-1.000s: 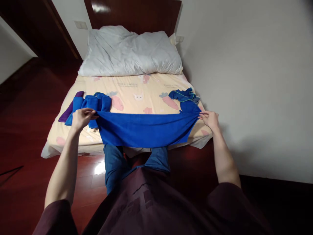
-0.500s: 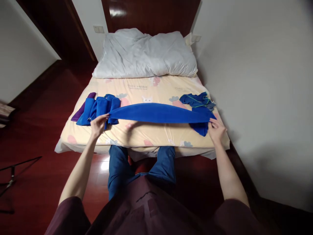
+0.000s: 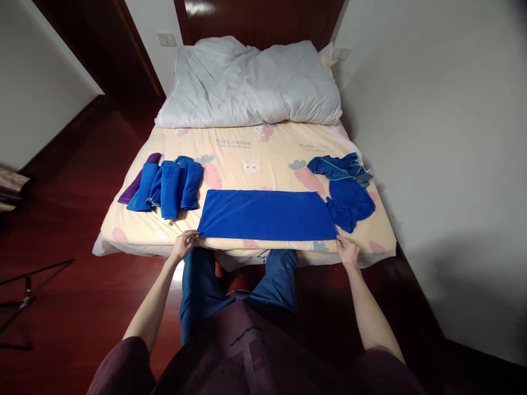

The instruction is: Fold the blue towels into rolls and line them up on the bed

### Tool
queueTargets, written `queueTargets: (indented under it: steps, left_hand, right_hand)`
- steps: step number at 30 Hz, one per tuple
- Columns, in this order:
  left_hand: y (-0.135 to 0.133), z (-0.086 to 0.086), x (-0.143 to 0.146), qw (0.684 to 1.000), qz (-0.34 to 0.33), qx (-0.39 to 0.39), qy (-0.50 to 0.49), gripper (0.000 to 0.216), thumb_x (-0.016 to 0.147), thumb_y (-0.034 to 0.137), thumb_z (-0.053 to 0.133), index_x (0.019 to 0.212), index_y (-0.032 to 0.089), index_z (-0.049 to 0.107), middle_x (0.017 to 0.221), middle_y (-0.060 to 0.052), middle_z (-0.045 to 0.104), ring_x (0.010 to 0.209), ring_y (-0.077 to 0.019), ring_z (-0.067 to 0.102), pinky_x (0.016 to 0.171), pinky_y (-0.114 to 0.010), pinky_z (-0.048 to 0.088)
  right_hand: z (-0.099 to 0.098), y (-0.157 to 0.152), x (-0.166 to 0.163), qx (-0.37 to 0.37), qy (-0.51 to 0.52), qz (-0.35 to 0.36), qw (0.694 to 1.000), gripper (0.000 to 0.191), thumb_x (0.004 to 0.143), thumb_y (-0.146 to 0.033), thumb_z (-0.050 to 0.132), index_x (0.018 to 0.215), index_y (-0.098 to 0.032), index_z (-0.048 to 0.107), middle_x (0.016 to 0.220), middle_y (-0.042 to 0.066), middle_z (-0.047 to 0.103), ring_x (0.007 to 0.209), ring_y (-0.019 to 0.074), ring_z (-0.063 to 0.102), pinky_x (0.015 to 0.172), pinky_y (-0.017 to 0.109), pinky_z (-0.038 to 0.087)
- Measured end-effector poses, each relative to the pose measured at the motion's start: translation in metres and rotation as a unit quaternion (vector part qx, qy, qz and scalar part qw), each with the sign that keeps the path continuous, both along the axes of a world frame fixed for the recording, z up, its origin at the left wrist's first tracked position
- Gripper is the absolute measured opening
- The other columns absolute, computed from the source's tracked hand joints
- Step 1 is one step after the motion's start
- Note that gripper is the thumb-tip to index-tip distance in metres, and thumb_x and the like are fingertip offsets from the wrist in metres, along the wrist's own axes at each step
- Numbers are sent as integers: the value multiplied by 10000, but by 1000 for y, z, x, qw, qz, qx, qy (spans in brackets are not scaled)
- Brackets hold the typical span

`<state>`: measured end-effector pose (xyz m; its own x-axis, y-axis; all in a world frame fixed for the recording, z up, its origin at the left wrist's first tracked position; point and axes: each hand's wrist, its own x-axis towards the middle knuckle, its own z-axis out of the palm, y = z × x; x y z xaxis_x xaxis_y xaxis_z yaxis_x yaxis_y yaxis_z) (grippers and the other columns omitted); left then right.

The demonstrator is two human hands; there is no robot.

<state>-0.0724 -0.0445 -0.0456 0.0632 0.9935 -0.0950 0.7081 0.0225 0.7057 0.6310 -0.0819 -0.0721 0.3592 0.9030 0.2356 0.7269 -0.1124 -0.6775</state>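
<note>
A blue towel [image 3: 267, 215] lies spread flat as a wide rectangle near the front edge of the bed. My left hand [image 3: 186, 243] pinches its near left corner. The near right corner is between the fingers of my right hand [image 3: 348, 250]. Left of the towel lie several rolled cloths, among them a blue roll [image 3: 170, 189] and a purple roll [image 3: 138, 181]. On the right are a crumpled blue cloth [image 3: 351, 200] and, behind it, a crumpled darker blue cloth [image 3: 335, 166] with green edging.
The bed [image 3: 247, 151] has a pale sheet with carrot and rabbit prints. A grey-white folded quilt [image 3: 251, 85] fills its head end. A wall [image 3: 432, 137] runs along the right side. At lower left, a black metal stand [image 3: 28, 291] is on the red floor.
The towel, stretched in the air before, now lies flat on the bed. Both hands have come down and nearer to me, still pinching its corners.
</note>
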Motion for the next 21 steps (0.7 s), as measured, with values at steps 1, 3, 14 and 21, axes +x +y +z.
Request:
queueTargets:
  steps: [1, 3, 14, 21]
  left_hand:
    - [-4, -3, -5, 1000, 1, 1, 6, 451, 911, 488, 519, 1077, 138, 750, 1221, -155, 722, 1253, -316, 612, 1135, -407, 456]
    - [-12, -7, -15, 1000, -4, 0, 12, 454, 915, 505, 515, 1071, 154, 759, 1224, -150, 716, 1230, -307, 625, 1135, -409, 461]
    - [38, 7, -4, 976, -149, 86, 131, 510, 1000, 522, 416, 1179, 175, 743, 1342, -125, 690, 1337, -322, 554, 1160, -501, 439]
    - [129, 6, 44, 964, -93, 87, 232, 573, 950, 273, 359, 1437, 25, 532, 1542, -240, 489, 1495, -322, 395, 1219, -518, 348]
  right_hand:
    - [-10, -6, 3, -8, -5, -12, 1000, 316, 786, -455, 564, 771, -181, 719, 930, 168, 795, 853, 297, 776, 917, 488, 614]
    - [-26, -17, 8, -22, -8, -17, 1000, 311, 775, -435, 564, 798, -176, 733, 990, 164, 797, 881, 297, 773, 936, 488, 609]
    - [-33, 4, 4, -70, -123, 14, 990, 500, 826, -196, 416, 1227, -152, 711, 1328, 143, 693, 1292, 290, 613, 1149, 466, 476]
    - [-46, 82, 1, -162, -155, 43, 974, 561, 977, -321, 324, 1421, -113, 595, 1536, 149, 536, 1488, 300, 426, 1245, 497, 351]
